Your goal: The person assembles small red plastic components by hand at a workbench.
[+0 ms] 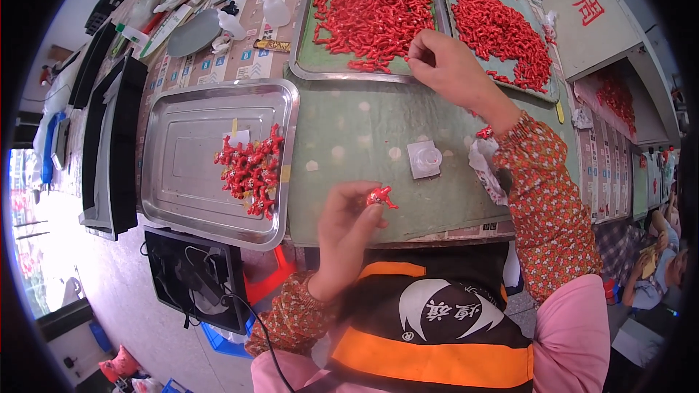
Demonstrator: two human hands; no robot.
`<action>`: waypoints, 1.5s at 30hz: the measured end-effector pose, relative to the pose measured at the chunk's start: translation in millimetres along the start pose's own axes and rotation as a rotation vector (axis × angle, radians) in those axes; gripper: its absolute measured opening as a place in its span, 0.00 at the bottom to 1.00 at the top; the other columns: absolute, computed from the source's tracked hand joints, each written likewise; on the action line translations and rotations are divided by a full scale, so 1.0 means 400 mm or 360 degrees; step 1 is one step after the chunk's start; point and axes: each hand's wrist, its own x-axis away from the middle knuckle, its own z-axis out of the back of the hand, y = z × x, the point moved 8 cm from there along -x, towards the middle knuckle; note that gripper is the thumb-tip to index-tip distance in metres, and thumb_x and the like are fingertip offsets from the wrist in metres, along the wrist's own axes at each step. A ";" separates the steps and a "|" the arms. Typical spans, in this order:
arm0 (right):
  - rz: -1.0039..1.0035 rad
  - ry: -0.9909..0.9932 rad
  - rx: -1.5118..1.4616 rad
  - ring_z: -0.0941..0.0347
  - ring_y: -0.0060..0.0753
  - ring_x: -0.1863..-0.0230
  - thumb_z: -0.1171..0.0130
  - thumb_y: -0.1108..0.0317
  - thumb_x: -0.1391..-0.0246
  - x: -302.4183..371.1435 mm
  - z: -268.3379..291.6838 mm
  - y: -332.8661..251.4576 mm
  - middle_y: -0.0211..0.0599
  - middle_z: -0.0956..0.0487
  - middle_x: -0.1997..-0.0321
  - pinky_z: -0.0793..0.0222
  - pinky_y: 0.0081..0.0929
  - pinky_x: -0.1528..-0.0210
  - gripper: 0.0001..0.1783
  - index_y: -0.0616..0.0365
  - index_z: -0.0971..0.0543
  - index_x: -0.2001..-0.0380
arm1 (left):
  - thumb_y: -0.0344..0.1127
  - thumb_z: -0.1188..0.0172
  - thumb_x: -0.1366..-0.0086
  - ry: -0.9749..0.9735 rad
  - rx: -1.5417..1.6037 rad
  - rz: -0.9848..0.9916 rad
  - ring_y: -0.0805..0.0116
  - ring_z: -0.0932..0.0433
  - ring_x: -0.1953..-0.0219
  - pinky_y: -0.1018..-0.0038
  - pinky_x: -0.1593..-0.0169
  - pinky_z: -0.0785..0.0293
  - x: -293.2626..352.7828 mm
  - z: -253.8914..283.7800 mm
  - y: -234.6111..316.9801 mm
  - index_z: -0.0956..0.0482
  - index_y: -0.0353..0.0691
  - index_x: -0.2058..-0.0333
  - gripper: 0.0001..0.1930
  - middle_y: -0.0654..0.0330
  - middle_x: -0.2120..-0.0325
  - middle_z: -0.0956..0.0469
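My left hand [344,229] pinches a small glossy red figurine [381,197] between thumb and fingertips, above the green work mat [349,131]. Over the near right corner of a metal tray [349,75] with a heap of small red pieces [371,14] is my right hand [445,65]. Its fingers are curled together, and whatever lies between them is too small to make out. On the mat between my hands stands a small clear round cup on a white square base [425,159]. A crumpled white wipe [486,167] lies beside my right sleeve.
At left, a metal tray [182,102] holds a cluster of red figurines [251,171] with gold bits. A second tray of red pieces [502,36] sits at far right, by a whitish box [593,18]. White squeeze bottles [275,9] and a grey oval plate [194,33] stand far left.
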 end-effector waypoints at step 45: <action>0.0284 0.0142 -0.0862 0.26 0.42 0.66 0.39 0.85 0.54 0.427 -0.009 -0.225 0.40 0.25 0.68 0.30 0.31 0.64 0.11 0.60 0.28 0.69 | 0.28 0.41 0.33 0.0163 0.0504 0.0198 0.75 0.23 0.67 0.78 0.65 0.22 0.027 -0.080 -0.052 0.30 0.41 0.53 0.12 0.61 0.61 0.24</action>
